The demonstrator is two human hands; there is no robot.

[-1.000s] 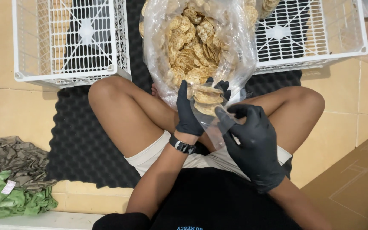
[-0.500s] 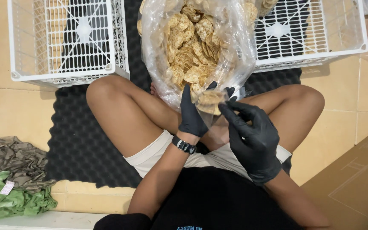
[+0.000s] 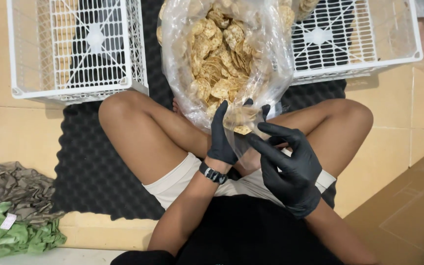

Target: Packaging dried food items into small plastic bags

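Head camera looks down at a person sitting cross-legged on a dark bumpy foam mat (image 3: pixel 94 167). Both hands wear black gloves. The left hand (image 3: pixel 223 133) has its grip clamped on a small clear bag (image 3: pixel 241 128) with a few round crackers inside, thumb on one side and fingers (image 3: pixel 263 109) on the other. The right hand (image 3: pixel 290 167) is just beside that small bag, with its fingers spread apart and its fingertips at the bag's loose plastic; I cannot tell if it is pinching the plastic. The small bag sits just above the person's lap, between the two knees, and touches the bottom of a big clear bag (image 3: pixel 222 54). The big bag is full of round tan crackers (image 3: pixel 217 64) and stands on the mat in front of the legs. A white plastic crate (image 3: pixel 74 49) stands to the left of the big bag and another white crate (image 3: pixel 354 39) to the right. A dark watch (image 3: pixel 212 173) is on the left wrist. Green and brown cloths (image 3: pixel 11 216) lie bunched on the tan floor at the far left. A brown cardboard sheet (image 3: pixel 408 211) lies at the lower right.
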